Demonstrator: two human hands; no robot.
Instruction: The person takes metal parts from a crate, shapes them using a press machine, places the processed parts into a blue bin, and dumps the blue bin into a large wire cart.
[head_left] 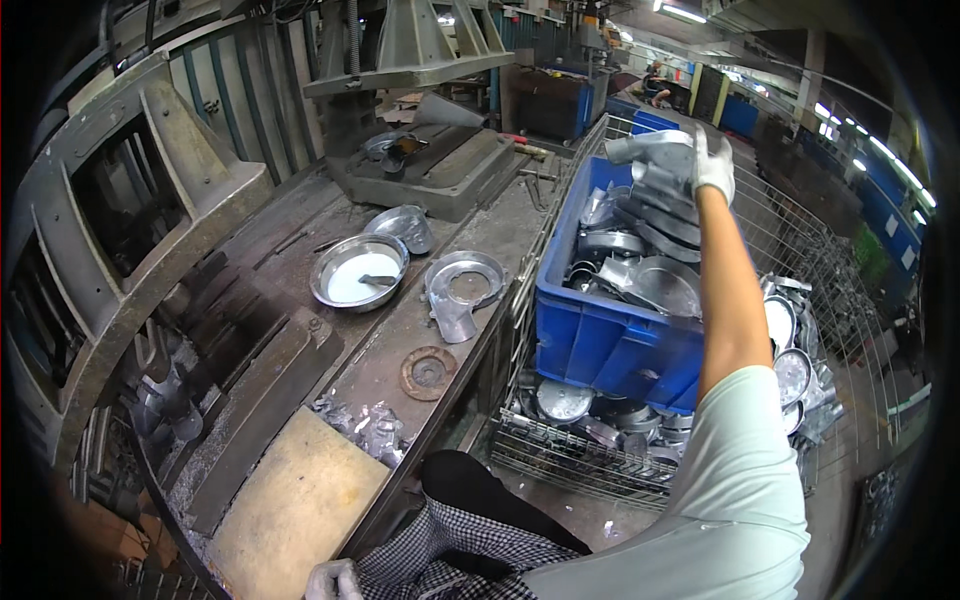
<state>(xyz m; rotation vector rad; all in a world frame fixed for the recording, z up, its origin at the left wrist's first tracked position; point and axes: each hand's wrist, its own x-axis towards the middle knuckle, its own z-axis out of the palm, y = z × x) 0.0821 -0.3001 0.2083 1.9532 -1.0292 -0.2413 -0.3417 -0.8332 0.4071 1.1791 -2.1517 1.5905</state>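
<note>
My right hand [714, 168], in a white glove, reaches out over the blue crate [620, 345]. Its fingers are closed on a grey metal housing casting [655, 152] at the top of the pile. More castings of the same grey metal [665, 285] fill the crate below it. At the lower edge, beside my lap, part of my left hand [333, 580] shows in a white glove, close to the tan board [300, 490]. The frame cuts it off, so its grip is hidden.
On the bench stand a metal bowl of white liquid [350, 278], a round housing [466, 290] and a rusty ring [428, 373]. Metal scraps [375, 430] lie by the board. A press frame [150, 210] rises at left. The crate sits on a wire cage [580, 455] holding more castings.
</note>
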